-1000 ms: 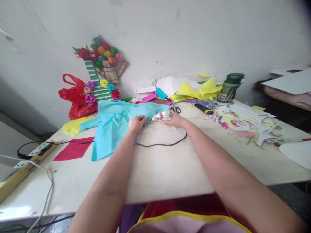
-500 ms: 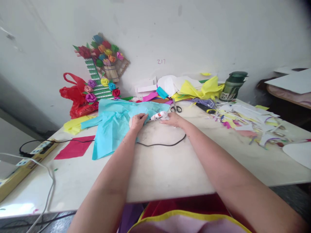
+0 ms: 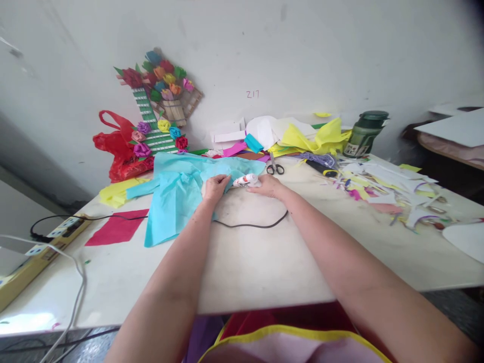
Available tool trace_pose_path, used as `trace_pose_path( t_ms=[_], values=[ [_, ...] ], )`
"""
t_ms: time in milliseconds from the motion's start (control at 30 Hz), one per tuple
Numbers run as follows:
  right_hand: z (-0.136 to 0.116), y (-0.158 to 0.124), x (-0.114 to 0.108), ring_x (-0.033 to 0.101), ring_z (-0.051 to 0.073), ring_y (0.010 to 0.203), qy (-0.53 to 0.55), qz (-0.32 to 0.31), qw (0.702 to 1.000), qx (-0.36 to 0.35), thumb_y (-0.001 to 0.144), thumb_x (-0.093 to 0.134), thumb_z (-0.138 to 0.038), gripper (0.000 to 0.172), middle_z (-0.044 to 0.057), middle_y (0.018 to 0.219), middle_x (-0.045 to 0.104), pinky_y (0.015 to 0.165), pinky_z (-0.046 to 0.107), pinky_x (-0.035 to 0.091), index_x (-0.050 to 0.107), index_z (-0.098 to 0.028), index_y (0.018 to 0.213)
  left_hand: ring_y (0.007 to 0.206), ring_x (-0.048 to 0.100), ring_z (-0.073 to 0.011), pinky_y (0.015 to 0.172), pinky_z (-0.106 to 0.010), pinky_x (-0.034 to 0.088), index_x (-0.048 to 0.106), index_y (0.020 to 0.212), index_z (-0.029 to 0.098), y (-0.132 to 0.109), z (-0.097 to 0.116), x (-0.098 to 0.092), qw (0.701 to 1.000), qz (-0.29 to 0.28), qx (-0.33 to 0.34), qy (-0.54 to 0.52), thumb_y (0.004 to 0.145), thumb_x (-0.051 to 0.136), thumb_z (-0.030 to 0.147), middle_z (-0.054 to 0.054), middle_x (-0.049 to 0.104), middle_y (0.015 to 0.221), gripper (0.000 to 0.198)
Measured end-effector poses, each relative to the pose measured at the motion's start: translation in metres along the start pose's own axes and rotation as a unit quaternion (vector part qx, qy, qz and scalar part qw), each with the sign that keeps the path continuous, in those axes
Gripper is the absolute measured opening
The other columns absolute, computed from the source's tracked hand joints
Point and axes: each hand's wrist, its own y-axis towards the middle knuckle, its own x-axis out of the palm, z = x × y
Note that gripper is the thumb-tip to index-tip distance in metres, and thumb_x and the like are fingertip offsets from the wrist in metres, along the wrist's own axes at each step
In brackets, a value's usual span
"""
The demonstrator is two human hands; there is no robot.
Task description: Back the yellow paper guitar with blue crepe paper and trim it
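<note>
My right hand (image 3: 269,186) is closed around a white glue gun (image 3: 246,180) with a red mark on its side. The gun's nozzle end points left, toward the light-blue crepe paper (image 3: 170,201). With fingers pinched, my left hand (image 3: 216,188) holds the paper's right part, close to the nozzle. Whatever lies right at the nozzle tip is too small to make out. A black cord (image 3: 249,226) loops over the table below the hands, up to my right wrist.
Scissors (image 3: 275,167) lie just beyond my right hand. Paper scraps (image 3: 381,186) and a green bottle (image 3: 366,133) are at the right. Paper-flower crafts (image 3: 162,121), a red bag (image 3: 121,146), a red paper square (image 3: 117,228) and a power strip (image 3: 45,254) are at the left.
The glue gun has shifted very slightly left, toward my left hand. My left hand keeps its pinch on the blue paper; the camera view has moved a little.
</note>
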Motion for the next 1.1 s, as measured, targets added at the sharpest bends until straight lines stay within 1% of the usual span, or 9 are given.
trace_pose_path(
  t_ms=[167, 400, 533, 733, 833, 967, 1100],
  values=[
    [0.001, 0.000, 0.000, 0.062, 0.021, 0.089, -0.001, 0.004, 1.000, 0.004, 0.068, 0.060, -0.055, 0.044, 0.003, 0.094, 0.068, 0.070, 0.025, 0.045, 0.066, -0.025, 0.100, 0.050, 0.040, -0.0086, 0.047, -0.020, 0.028, 0.058, 0.059, 0.016, 0.001, -0.002, 0.000, 1.000, 0.002, -0.016, 0.006, 0.071, 0.049, 0.050, 0.004, 0.041, 0.047, 0.037],
    [0.004, -0.003, -0.005, 0.062, 0.020, 0.087, 0.028, -0.005, 0.999, 0.014, 0.067, 0.062, -0.054, 0.043, 0.004, 0.092, 0.069, 0.070, 0.024, 0.045, 0.066, -0.023, 0.097, 0.050, 0.041, -0.0089, 0.047, -0.020, 0.028, 0.059, 0.060, 0.016, 0.002, -0.005, 0.002, 1.000, 0.011, -0.020, 0.005, 0.071, 0.050, 0.051, 0.004, 0.042, 0.048, 0.038],
    [0.003, -0.001, -0.003, 0.062, 0.020, 0.087, 0.020, -0.002, 1.000, 0.004, 0.068, 0.062, -0.054, 0.042, 0.003, 0.092, 0.069, 0.070, 0.025, 0.045, 0.066, -0.024, 0.098, 0.050, 0.041, -0.0082, 0.047, -0.019, 0.029, 0.059, 0.060, 0.016, 0.002, -0.006, 0.002, 1.000, 0.010, -0.011, 0.002, 0.071, 0.050, 0.052, 0.005, 0.040, 0.048, 0.038],
    [0.001, 0.001, -0.001, 0.062, 0.022, 0.088, 0.011, -0.003, 1.000, -0.004, 0.068, 0.062, -0.052, 0.041, 0.005, 0.093, 0.069, 0.070, 0.026, 0.045, 0.066, -0.023, 0.097, 0.050, 0.042, -0.0088, 0.047, -0.019, 0.028, 0.060, 0.061, 0.016, 0.002, -0.004, 0.002, 1.000, 0.010, -0.019, 0.005, 0.071, 0.050, 0.050, 0.004, 0.043, 0.046, 0.037],
    [0.004, -0.001, -0.004, 0.062, 0.021, 0.088, 0.027, -0.009, 1.000, 0.000, 0.069, 0.063, -0.050, 0.039, 0.006, 0.092, 0.069, 0.071, 0.025, 0.046, 0.067, -0.021, 0.095, 0.051, 0.042, -0.0092, 0.047, -0.019, 0.028, 0.060, 0.061, 0.016, 0.001, -0.002, 0.001, 1.000, 0.004, -0.018, -0.002, 0.071, 0.049, 0.049, 0.004, 0.042, 0.046, 0.037],
    [0.009, -0.003, -0.008, 0.063, 0.020, 0.087, 0.044, -0.013, 0.999, 0.001, 0.069, 0.063, -0.048, 0.037, 0.006, 0.092, 0.069, 0.071, 0.024, 0.046, 0.067, -0.019, 0.092, 0.052, 0.042, -0.0098, 0.047, -0.020, 0.028, 0.060, 0.061, 0.016, 0.001, -0.001, 0.000, 0.999, 0.002, -0.028, 0.015, 0.071, 0.049, 0.049, 0.004, 0.042, 0.047, 0.036],
    [0.011, -0.004, -0.010, 0.063, 0.020, 0.088, 0.045, -0.015, 0.999, 0.001, 0.069, 0.063, -0.046, 0.036, 0.007, 0.093, 0.069, 0.072, 0.024, 0.046, 0.067, -0.018, 0.092, 0.052, 0.040, -0.0091, 0.047, -0.019, 0.028, 0.058, 0.059, 0.016, 0.000, -0.001, -0.001, 1.000, 0.003, -0.012, 0.019, 0.072, 0.048, 0.049, 0.004, 0.040, 0.047, 0.037]
  ],
)
